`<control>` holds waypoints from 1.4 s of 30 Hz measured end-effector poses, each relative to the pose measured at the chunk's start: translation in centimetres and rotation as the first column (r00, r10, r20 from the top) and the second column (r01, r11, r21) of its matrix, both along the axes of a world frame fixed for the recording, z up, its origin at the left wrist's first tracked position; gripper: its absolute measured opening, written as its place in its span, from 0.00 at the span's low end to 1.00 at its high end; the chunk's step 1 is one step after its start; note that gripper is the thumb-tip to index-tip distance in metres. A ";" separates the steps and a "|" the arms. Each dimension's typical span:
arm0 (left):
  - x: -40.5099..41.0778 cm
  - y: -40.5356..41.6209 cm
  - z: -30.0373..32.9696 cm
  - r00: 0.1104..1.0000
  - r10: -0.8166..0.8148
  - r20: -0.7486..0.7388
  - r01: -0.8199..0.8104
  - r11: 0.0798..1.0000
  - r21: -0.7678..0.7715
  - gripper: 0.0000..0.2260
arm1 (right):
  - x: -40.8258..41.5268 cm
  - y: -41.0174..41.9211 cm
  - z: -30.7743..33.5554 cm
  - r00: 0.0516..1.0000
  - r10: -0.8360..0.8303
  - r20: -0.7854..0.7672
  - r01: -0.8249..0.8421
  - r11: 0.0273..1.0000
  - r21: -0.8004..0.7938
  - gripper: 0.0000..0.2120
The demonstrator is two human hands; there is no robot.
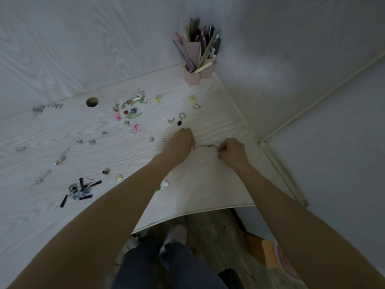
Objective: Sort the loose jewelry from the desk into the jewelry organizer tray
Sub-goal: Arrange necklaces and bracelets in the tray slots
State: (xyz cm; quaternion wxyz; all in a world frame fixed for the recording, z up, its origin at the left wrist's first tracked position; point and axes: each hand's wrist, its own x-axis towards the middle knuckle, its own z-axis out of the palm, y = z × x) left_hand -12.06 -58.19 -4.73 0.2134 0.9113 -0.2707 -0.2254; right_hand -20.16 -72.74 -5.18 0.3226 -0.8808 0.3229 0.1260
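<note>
Both grips are clamped on one chain (pixel 206 145): left hand (pixel 180 145) pinches its left end, right hand (pixel 233 151) its right. The chain's long axis runs left-right, just above the tabletop (pixel 208 180). No tray in view.

Desk (pixel 62 205) white with wood-grain pattern; pen holder (pixel 199 75) pale pink; two flower pieces (pixel 117 116) pink-and-white; bar pieces (pixel 63 200) black.

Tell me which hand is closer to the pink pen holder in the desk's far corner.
Right, though narrowly. The right hand sits below the pink pen holder and slightly to its right; the left hand sits below it and slightly to its left. Both pinch a chain.
</note>
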 end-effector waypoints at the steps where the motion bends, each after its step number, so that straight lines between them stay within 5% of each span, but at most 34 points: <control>1: 0.3 0.6 0.8 0.995 0.087 -0.053 -0.091 0.993 -0.076 0.07 | 0.2 0.2 0.3 1.000 -0.015 0.016 0.014 0.999 0.040 0.10; 3: 0.6 2.2 2.6 0.939 0.276 -0.204 -0.321 0.917 -0.236 0.07 | 0.7 0.8 1.1 0.998 -0.052 0.047 0.045 0.988 0.146 0.11; 7: 1.2 6.6 5.4 0.875 0.372 -0.310 -0.482 0.729 -0.485 0.08 | 2.1 2.7 3.2 0.993 0.013 0.120 -0.049 0.951 0.304 0.09; 11: 1.8 11.5 8.1 0.781 0.497 -0.378 -0.618 0.533 -0.577 0.10 | 4.4 6.3 5.3 0.964 0.135 0.229 -0.221 0.885 0.410 0.05; 13: 1.6 14.7 9.4 0.700 0.535 -0.473 -0.695 0.357 -0.624 0.09 | 5.7 9.2 6.6 0.952 0.179 0.248 -0.282 0.830 0.481 0.05; 18: 0.4 21.0 11.4 0.523 0.578 -0.626 -0.790 0.054 -0.610 0.10 | 7.8 15.6 9.0 0.956 0.081 0.280 -0.266 0.639 0.722 0.06; 26: -4.1 34.0 13.3 0.378 0.736 -0.562 -0.767 -0.091 -0.635 0.09 | 9.2 28.5 10.8 0.934 0.244 0.261 -0.346 0.439 0.829 0.09; 34: -8.6 46.2 13.6 0.284 0.817 -0.501 -0.707 -0.175 -0.685 0.09 | 7.6 42.2 11.7 0.783 0.536 0.317 -0.587 0.466 0.662 0.08; 42: -10.9 54.3 15.0 0.333 0.843 -0.423 -0.675 -0.100 -0.731 0.06 | 6.2 52.3 10.3 0.699 0.662 0.270 -0.645 0.420 0.639 0.09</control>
